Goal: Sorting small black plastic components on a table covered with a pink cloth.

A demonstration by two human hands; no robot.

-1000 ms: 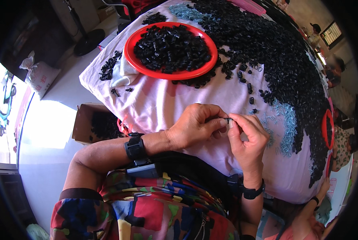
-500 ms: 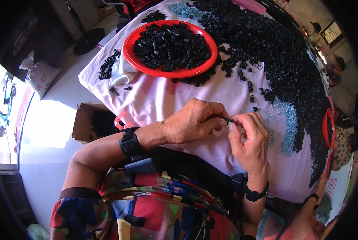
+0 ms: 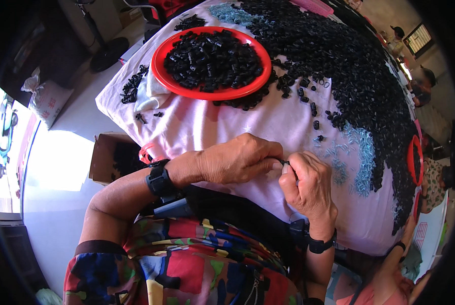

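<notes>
My left hand (image 3: 242, 158) and my right hand (image 3: 310, 182) meet over the near part of a pale pink cloth (image 3: 207, 122). Between their fingertips is a small black plastic part (image 3: 284, 162), mostly covered by the fingers. Both hands pinch it, the thumbs close together. Beyond them sits a red tray (image 3: 159, 76) heaped with small black parts (image 3: 212, 61). A few loose black pieces lie on the cloth past my right hand, and light-blue small pieces (image 3: 362, 160) are scattered to its right.
A large spread of black parts (image 3: 349, 76) covers the far and right side of the table. An open cardboard box (image 3: 101, 160) with black pieces stands at the left. White cloth (image 3: 151, 94) lies beside the tray. Another person's arm (image 3: 390, 262) reaches in at lower right.
My hands have drawn closer together and shifted slightly down and left, my right fingers curling in more. The small black part stays between the fingertips. The whole view has shifted a little.
</notes>
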